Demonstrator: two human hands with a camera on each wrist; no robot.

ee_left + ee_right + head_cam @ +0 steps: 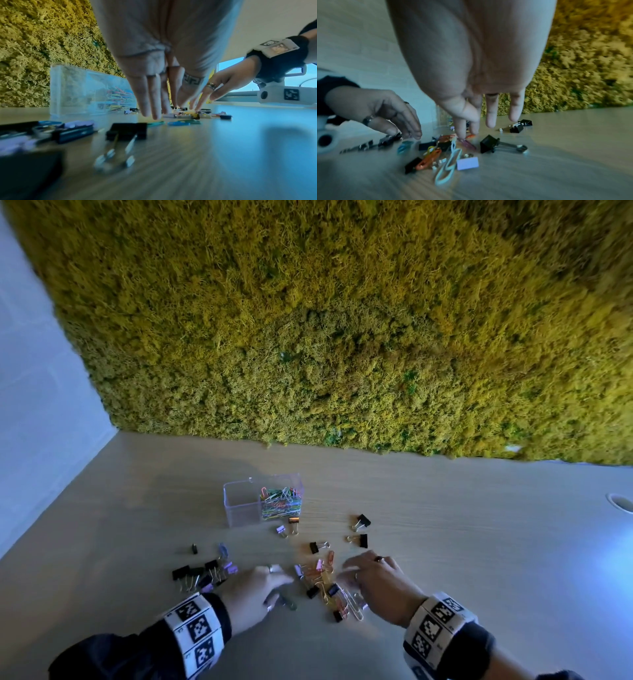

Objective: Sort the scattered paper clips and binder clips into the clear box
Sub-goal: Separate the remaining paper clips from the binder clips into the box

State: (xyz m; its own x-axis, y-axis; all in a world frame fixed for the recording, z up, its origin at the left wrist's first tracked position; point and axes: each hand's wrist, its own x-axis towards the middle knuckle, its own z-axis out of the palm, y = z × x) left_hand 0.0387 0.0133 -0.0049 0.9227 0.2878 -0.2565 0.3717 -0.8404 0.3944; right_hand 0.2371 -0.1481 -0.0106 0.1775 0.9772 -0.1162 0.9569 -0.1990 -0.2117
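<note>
The clear box (pixel 239 501) stands on the wooden table, with coloured paper clips (pixel 282 501) heaped in its right compartment; its left compartment looks bare. A mixed pile of paper clips and binder clips (pixel 322 583) lies between my hands. My left hand (pixel 279 589) points straight fingers down at the table beside a teal paper clip (pixel 290 605) and holds nothing. My right hand (pixel 467 134) reaches down with its thumb and forefinger tips touching a pink paper clip (pixel 470 144) on the pile, its other fingers straight. A cluster of black and lilac binder clips (pixel 202 573) lies left of my left hand.
Two black binder clips (pixel 361 530) lie to the right of the box, a lilac and a copper one (pixel 287 527) just in front of it. A yellow-green moss wall (pixel 342 337) rises behind the table, with a white wall on the left. A cable hole (pixel 621 503) sits far right.
</note>
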